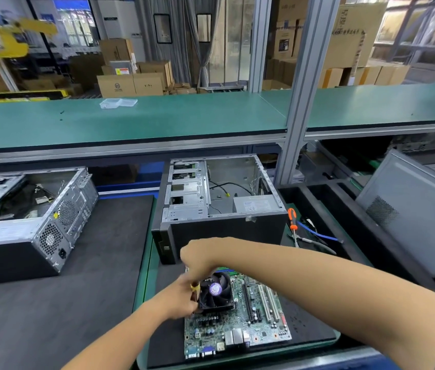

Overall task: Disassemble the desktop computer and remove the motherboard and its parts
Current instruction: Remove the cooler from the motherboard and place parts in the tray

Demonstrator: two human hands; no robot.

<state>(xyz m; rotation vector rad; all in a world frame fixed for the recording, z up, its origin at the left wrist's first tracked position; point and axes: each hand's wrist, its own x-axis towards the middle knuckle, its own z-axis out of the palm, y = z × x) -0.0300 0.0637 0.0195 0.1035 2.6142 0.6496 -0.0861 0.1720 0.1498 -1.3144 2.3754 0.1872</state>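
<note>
A: Where was the board (237, 319)?

B: Out of the case (221, 198) already, flat on the black mat (304, 324) on the counter (144, 284), just in front of the case. Fan (216, 291) w/ heatsink sat on top of it.

A: Hands?

B: Left hand (177, 300) gripped a tool w/ a yellowish handle (195, 288) at the fan's left edge — probably a screwdriver, tip hidden. Right hand (197, 256) curled over the fan's far-left corner; couldn't tell whether it pinched anything, too blurred.

A: How would it handle?

B: My guess: board stiff but thin, fragile — hold by bare edges, not slots or ports. Fan block likely the heavy part; lift by its frame, straight up, once the screws are out.

A: Containers?

B: Case open on top: drive cage, loose cables, PSU inside, board bay bare. Second case (32, 217) to the left, cables in it. Black tray (326, 209) on the right held an orange screwdriver (292, 218) and a blue cable (318, 233). Clear plastic box (118, 103) on the shelf (157, 121) — contents not visible.
</note>
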